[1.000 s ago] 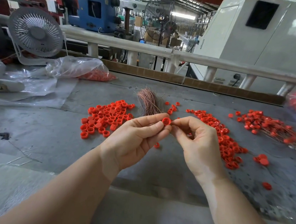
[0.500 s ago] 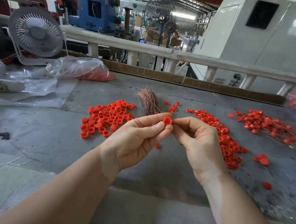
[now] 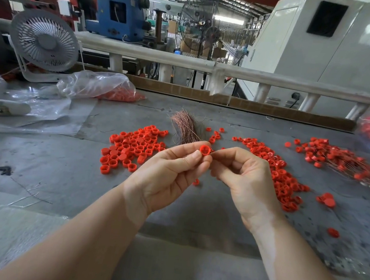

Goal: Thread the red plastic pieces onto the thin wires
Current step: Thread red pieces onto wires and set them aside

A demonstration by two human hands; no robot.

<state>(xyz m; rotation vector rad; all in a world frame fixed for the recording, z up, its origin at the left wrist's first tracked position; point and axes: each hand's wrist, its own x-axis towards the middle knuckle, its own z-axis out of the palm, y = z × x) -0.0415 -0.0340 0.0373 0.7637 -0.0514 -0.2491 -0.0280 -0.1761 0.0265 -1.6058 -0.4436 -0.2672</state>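
Step in hand: threading. Your left hand (image 3: 172, 172) pinches one small red round plastic cap (image 3: 205, 150) above mid-bench; your right hand (image 3: 241, 179) pinches a thin coppery wire (image 3: 215, 152) at its rim. Next, by judgement: steady the cap and push the wire tip through.

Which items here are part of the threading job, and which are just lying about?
Job: left hand, right hand, red cap, wire bundle, loose caps, threaded caps.
Lying about: fan, bagged caps, plastic sheet.

Left hand (image 3: 171, 174) and right hand (image 3: 243, 179), fingertips pinched together.
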